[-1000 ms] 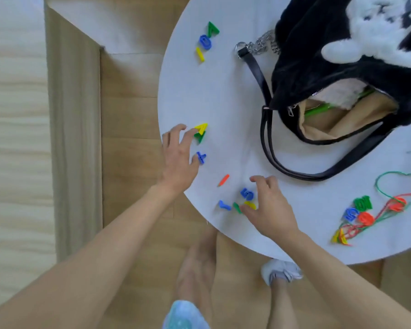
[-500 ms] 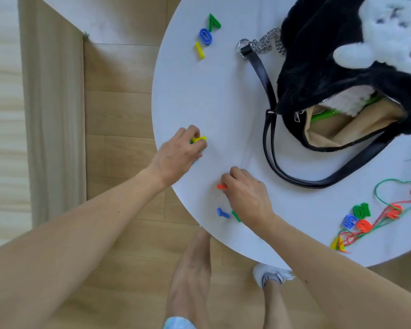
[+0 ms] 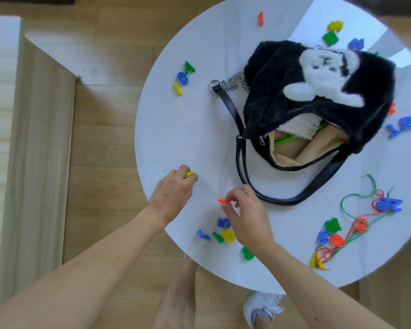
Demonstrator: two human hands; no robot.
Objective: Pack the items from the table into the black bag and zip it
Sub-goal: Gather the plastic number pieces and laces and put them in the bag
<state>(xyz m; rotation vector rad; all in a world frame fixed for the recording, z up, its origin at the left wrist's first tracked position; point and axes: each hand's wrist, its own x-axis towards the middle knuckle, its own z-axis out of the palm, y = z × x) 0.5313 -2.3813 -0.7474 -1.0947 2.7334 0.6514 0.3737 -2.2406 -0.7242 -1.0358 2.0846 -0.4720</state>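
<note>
— What has been changed on the left?
— The yellow and green pieces [image 3: 190,174], loose a second ago, are now gripped in the curled left hand [image 3: 173,193] at the table [image 3: 176,129] edge.
— And further right?
— The orange piece [image 3: 224,201] has been pinched up by the right hand [image 3: 247,214]. The blue five [image 3: 223,222] is left lying. The black bag [image 3: 294,91] is seen unzipped, well apart, so carrying is judged next.

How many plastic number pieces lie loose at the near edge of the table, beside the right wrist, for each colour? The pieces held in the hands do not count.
Blue pieces: 2
Green pieces: 2
Yellow piece: 1
Total: 5
</note>
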